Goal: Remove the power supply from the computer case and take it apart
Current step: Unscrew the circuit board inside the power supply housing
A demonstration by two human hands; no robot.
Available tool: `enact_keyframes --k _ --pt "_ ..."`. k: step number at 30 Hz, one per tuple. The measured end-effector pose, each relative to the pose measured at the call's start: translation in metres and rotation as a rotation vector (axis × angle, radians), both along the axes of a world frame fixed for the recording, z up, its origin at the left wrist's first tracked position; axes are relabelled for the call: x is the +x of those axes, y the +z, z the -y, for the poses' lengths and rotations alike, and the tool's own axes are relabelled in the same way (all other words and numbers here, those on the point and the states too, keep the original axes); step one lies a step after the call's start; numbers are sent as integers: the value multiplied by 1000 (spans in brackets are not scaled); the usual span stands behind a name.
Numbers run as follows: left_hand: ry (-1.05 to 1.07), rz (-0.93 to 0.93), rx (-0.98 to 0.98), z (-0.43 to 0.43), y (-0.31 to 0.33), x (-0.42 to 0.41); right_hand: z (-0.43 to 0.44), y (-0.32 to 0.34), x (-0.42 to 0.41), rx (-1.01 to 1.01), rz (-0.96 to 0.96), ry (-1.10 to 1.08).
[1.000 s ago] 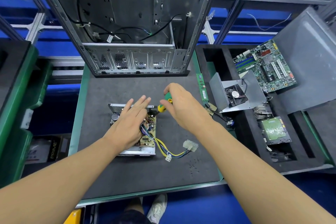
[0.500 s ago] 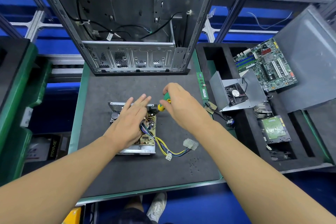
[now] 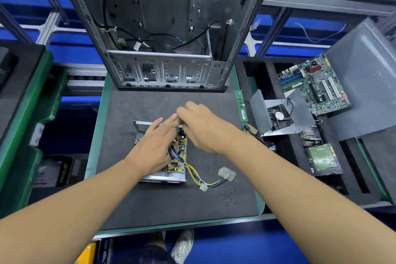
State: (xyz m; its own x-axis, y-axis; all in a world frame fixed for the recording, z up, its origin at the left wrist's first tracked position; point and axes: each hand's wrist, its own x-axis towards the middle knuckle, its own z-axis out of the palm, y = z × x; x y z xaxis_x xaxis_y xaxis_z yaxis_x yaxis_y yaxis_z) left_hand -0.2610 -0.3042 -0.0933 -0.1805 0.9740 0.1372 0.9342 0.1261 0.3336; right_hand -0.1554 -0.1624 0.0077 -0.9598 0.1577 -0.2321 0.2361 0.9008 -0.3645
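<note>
The opened power supply (image 3: 174,174) lies on the dark mat, its circuit board and yellow-blue wire bundle (image 3: 205,178) exposed, white connectors trailing to the right. My left hand (image 3: 153,148) rests flat on top of it, fingers straight. My right hand (image 3: 203,126) hovers over the unit's far right corner and grips a green and yellow screwdriver (image 3: 183,126), mostly hidden under the fingers and blurred. The empty computer case (image 3: 162,28) stands upright at the far edge of the mat.
A foam tray on the right holds a metal cover with a fan (image 3: 280,115), a motherboard (image 3: 315,85), a hard drive (image 3: 323,159) and a grey panel (image 3: 364,83). A RAM stick (image 3: 241,106) lies at the mat's right edge. Green bins (image 3: 25,113) stand left.
My right hand has shifted left and down over the power supply's corner, covering most of the screwdriver handle. My left hand stays on the unit.
</note>
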Motion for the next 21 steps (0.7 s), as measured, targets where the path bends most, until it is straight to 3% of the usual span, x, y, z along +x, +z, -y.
enact_keyframes --k 4,6,8,9,13,16,19,21 --pt "10 23 -6 -1 -6 0 -10 9 -4 -36 91 -106" --pt "13 22 -23 0 -8 -1 -16 12 -3 146 107 -205" --pt "17 1 -44 0 -6 -2 -14 9 -2 376 109 -183" --pt "27 -20 -56 0 -5 -1 -11 8 -2 400 92 -151" --pt "125 -181 -178 4 2 8 -10 13 -8 124 173 -51" --pt "250 -181 -252 3 4 20 -13 19 -11 13 265 -101" --pt "312 -152 -259 4 4 27 -5 19 -9 12 217 -207" --pt "304 -128 -236 7 3 28 1 19 -8 197 201 -223"
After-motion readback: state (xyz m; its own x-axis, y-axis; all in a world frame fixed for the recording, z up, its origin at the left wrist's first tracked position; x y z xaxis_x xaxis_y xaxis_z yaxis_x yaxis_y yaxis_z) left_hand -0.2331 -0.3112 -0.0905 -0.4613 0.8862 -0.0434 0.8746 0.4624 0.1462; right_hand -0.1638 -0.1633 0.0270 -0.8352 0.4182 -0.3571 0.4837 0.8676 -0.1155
